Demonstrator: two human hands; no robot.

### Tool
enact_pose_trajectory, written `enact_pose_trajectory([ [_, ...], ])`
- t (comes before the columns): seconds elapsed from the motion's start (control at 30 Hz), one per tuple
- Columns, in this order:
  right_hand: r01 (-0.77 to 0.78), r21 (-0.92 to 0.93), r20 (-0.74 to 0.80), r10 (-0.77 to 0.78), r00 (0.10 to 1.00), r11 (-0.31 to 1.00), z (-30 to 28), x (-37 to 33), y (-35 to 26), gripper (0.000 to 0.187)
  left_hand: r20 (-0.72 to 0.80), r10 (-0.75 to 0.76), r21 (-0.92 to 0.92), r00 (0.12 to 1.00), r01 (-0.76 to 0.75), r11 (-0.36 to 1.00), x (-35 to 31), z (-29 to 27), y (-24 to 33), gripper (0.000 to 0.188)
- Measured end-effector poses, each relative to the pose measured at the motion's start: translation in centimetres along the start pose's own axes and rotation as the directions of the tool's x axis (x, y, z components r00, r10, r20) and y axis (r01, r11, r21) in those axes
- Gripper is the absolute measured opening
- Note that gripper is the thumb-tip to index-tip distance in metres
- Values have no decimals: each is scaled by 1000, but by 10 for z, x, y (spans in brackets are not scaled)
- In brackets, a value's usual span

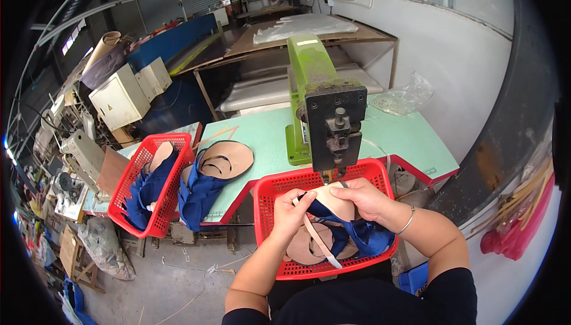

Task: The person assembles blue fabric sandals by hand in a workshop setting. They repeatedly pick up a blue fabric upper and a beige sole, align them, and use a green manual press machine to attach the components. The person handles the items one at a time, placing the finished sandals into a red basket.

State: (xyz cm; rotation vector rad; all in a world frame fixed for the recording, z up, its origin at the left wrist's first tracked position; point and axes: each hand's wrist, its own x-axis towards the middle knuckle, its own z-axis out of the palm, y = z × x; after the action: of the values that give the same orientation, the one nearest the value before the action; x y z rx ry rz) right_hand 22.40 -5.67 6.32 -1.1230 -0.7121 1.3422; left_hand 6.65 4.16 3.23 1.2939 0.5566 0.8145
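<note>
In front of me my left hand (289, 213) and my right hand (364, 199) grip opposite sides of a beige sole-shaped piece (334, 203) with blue fabric attached. Both have fingers and thumbs closed on its edges. A narrow beige strip (318, 238) with a pale end hangs from the left hand. The piece is just below the black head (336, 122) of a green machine (306, 63); whether it touches the tool tip I cannot tell. Beneath my hands, a red basket (321, 274) holds more beige soles (304, 247) and blue fabric (373, 236).
The machine stands on a pale green table (267, 128) with red edging. To the left are a stack of blue-and-beige pieces (223, 161) and a second red basket (137, 167). A clear plastic bag (404, 97) lies at right, near a dark metal beam (476, 170).
</note>
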Motion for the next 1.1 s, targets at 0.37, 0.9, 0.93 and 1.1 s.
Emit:
enact_pose_trajectory([
  [0.37,580,-756,329,-590,737,303,5,4,48,15,460,744,606,485,-784,136,-37,-58,-9,12],
  [0.9,100,135,24,-104,994,986,18,39,118,22,-342,762,545,551,-544,638,-61,-103,-24,25],
  [0.93,0,196,36,-7,999,981,19,41,117,22,-197,790,670,581,-509,541,-65,-107,-31,27],
  [1.1,-421,394,499,195,844,817,12,49,135,21,239,541,804,806,-476,355,-73,-77,-38,57],
])
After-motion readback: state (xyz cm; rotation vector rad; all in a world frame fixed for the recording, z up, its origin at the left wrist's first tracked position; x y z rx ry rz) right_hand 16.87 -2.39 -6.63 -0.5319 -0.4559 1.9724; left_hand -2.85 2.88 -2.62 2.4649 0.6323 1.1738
